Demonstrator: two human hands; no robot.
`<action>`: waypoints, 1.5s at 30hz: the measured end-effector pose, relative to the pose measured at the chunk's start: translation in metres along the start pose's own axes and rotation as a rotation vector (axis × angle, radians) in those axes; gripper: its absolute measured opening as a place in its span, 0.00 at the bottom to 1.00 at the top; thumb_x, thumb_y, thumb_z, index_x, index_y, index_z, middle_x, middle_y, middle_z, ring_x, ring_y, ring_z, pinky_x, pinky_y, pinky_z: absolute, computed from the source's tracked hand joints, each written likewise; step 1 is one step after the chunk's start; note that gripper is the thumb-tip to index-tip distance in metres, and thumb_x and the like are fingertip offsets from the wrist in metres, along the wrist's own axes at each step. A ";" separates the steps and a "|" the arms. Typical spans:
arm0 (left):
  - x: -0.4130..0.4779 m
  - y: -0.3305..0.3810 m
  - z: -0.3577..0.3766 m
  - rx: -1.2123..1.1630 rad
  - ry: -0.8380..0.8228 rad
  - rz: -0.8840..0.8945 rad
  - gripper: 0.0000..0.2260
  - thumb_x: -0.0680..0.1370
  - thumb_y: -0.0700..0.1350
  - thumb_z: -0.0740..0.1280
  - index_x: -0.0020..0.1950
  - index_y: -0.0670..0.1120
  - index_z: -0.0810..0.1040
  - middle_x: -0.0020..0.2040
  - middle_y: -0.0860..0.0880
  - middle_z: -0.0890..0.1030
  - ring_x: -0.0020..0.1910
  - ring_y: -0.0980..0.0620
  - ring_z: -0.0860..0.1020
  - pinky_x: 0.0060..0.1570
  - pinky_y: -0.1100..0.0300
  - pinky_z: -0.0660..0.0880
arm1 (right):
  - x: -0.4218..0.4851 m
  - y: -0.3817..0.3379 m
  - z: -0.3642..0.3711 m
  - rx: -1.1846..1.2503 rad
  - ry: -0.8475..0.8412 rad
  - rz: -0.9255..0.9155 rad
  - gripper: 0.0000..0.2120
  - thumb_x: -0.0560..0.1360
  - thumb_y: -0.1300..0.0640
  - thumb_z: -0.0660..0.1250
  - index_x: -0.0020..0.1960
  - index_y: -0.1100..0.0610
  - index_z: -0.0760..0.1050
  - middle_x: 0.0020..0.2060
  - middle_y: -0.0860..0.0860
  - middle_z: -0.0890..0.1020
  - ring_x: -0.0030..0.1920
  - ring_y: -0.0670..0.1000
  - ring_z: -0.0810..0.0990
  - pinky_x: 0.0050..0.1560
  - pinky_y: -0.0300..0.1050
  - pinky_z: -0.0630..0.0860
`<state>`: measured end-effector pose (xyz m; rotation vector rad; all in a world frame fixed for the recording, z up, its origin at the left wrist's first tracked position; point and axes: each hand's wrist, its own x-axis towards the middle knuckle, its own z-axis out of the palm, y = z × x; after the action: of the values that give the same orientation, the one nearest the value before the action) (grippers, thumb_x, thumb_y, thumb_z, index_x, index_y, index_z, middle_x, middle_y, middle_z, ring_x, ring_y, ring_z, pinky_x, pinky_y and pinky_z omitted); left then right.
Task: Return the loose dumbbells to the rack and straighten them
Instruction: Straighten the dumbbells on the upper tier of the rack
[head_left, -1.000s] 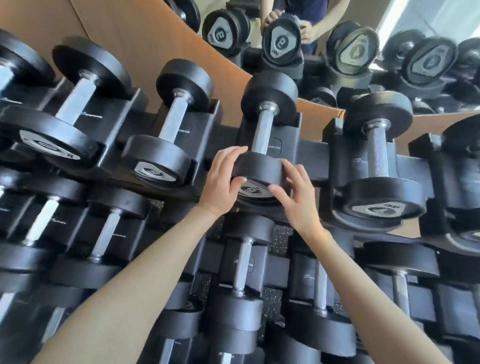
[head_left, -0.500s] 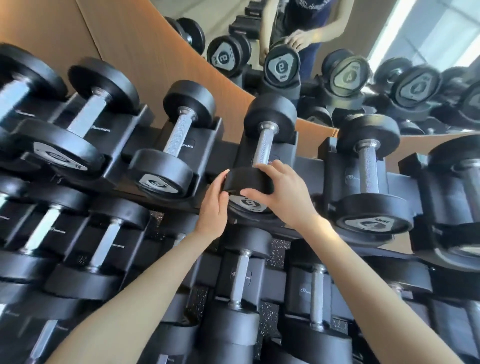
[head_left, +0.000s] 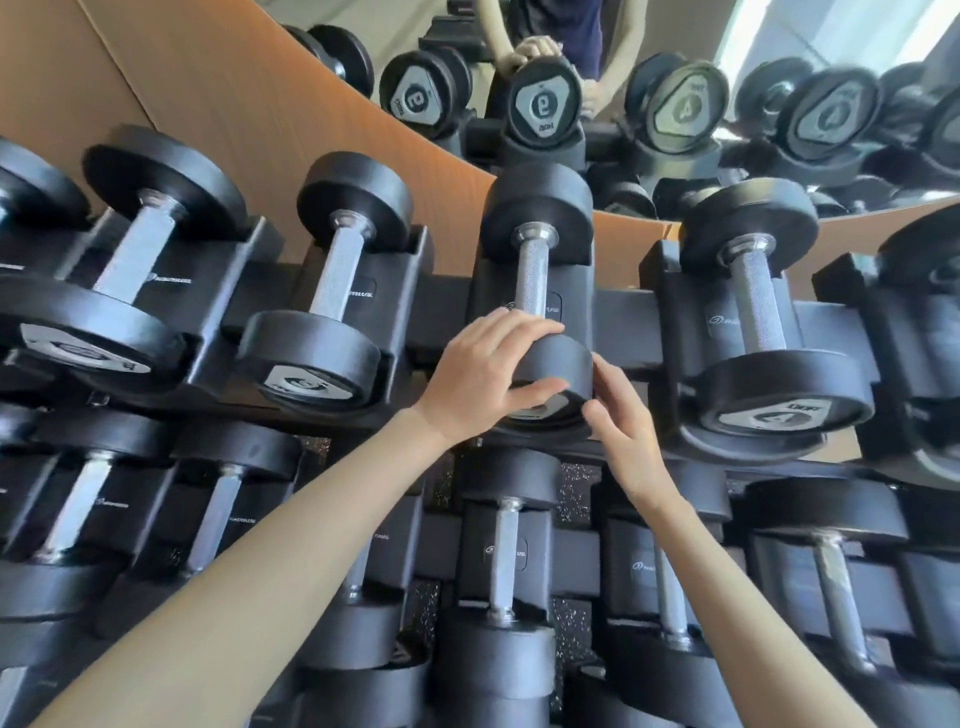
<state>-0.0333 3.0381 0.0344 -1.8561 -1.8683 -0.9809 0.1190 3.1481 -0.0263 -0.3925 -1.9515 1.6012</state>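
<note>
**2 hands on the near head of 1 racked dumbbell**

The left hand (head_left: 483, 374) grips the near head (head_left: 566, 361) of a black dumbbell (head_left: 532, 275). Its fingers curl over the top of that head and its thumb lies across the front face, covering most of the label. The right hand (head_left: 623, 421) sits just right of this grip. Its fingers are nearly straight and touch the right rim of the same head, without closing around it.

The dumbbell lies in a cradle on the top tier of the rack (head_left: 441, 306). Its knurled steel handle runs straight away from the grip to the far head (head_left: 537, 208), which rests against the back of the cradle.

Left of the grip, a second dumbbell (head_left: 337, 270) sits in the next cradle, angled a little to the left. Right of the grip, a third dumbbell (head_left: 753, 306) with a 4 on its near face sits in its own cradle, apart from both hands. Below the grip, between the 2 forearms, a lower-tier dumbbell (head_left: 506, 561) lies in the tier underneath.

Beyond the far head, a mirror (head_left: 675, 104) reflects the dumbbell faces and a person's hands. A brown wall panel (head_left: 208, 104) is up and to the left.
</note>
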 end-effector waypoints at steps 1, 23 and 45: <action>-0.003 -0.003 0.002 -0.025 0.035 -0.007 0.25 0.77 0.58 0.61 0.57 0.36 0.78 0.51 0.42 0.81 0.50 0.42 0.79 0.53 0.50 0.74 | 0.001 -0.005 0.000 -0.024 0.005 0.012 0.22 0.73 0.50 0.64 0.66 0.48 0.67 0.63 0.46 0.74 0.66 0.48 0.71 0.66 0.42 0.66; -0.057 -0.030 0.036 -0.540 0.322 -0.490 0.32 0.80 0.62 0.45 0.63 0.36 0.69 0.60 0.47 0.72 0.60 0.58 0.70 0.63 0.69 0.62 | 0.028 -0.098 0.047 -0.813 0.014 -0.060 0.31 0.66 0.45 0.73 0.65 0.57 0.73 0.48 0.48 0.75 0.48 0.47 0.73 0.50 0.34 0.66; -0.052 -0.042 0.048 -0.425 0.474 -0.339 0.31 0.78 0.65 0.47 0.60 0.40 0.73 0.56 0.46 0.76 0.56 0.44 0.75 0.56 0.48 0.70 | 0.035 -0.068 0.021 -0.515 0.064 -0.131 0.25 0.63 0.41 0.73 0.56 0.53 0.80 0.39 0.41 0.71 0.39 0.42 0.71 0.44 0.37 0.68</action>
<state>-0.0576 3.0353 -0.0439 -1.3346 -1.7937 -1.8681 0.0880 3.1350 0.0454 -0.4958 -2.2747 0.9781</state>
